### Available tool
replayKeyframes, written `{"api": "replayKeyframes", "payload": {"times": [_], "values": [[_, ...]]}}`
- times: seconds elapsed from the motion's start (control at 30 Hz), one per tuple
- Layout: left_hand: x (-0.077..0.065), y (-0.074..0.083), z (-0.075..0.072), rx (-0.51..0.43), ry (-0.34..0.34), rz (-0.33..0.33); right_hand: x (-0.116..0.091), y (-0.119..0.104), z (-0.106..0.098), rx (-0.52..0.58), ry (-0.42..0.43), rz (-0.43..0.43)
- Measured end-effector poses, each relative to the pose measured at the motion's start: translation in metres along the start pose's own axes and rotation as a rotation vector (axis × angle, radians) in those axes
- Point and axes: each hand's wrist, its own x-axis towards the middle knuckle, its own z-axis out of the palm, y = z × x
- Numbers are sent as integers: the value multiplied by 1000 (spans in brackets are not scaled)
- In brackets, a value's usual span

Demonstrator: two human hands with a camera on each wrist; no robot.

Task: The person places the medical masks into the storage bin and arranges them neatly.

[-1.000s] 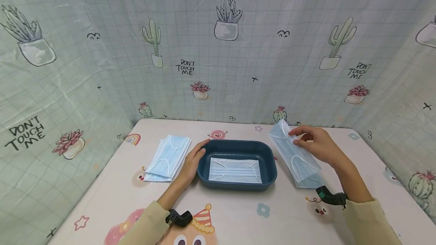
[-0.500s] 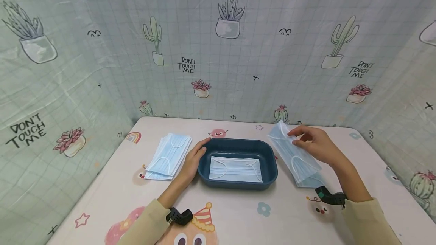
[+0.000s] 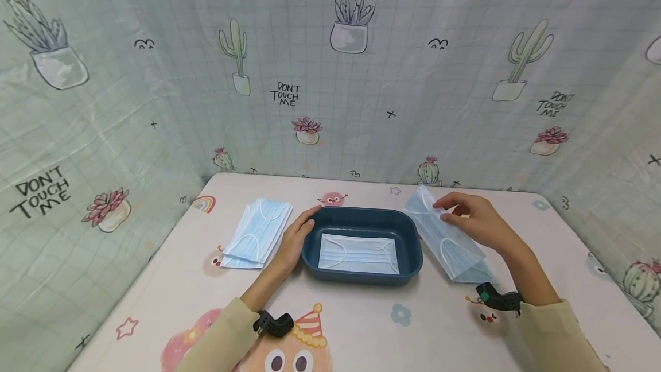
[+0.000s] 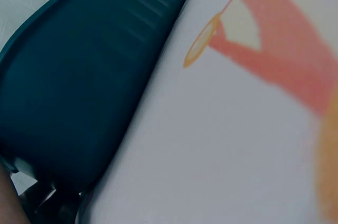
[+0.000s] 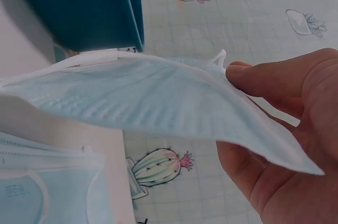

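Observation:
A dark blue rectangular box stands mid-table, with a pleated light-blue face mask lying flat inside it. My left hand rests along the box's left side, its fingertips at the far left corner of the rim. To the right of the box, my right hand pinches a face mask by its upper edge between thumb and fingers. That mask slants up from the table, and more masks lie under it in the right wrist view. Its ear loop sticks up near my thumb.
A fanned stack of face masks lies left of the box, close to my left hand. The white table bears printed cartoon figures. Patterned cloth walls rise behind it and at both sides.
The head view has tilted slightly, so everything sits a little differently in frame. The pinched mask's top has shifted slightly left, towards the box. The left hand stays on the box.

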Motion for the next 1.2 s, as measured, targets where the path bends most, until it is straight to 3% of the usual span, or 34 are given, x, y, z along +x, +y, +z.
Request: {"api": "replayKeyframes", "payload": {"times": [0.63,1.03,1.2], "values": [[6,7,1,0,8,25,4,2,1,-32,-12,-51],[2,3,-1,-9,13,5,0,-21,-6,-32,4,-45],[1,0,1,-21,24,12,-4,-32,-11,20,18,-58]]}}
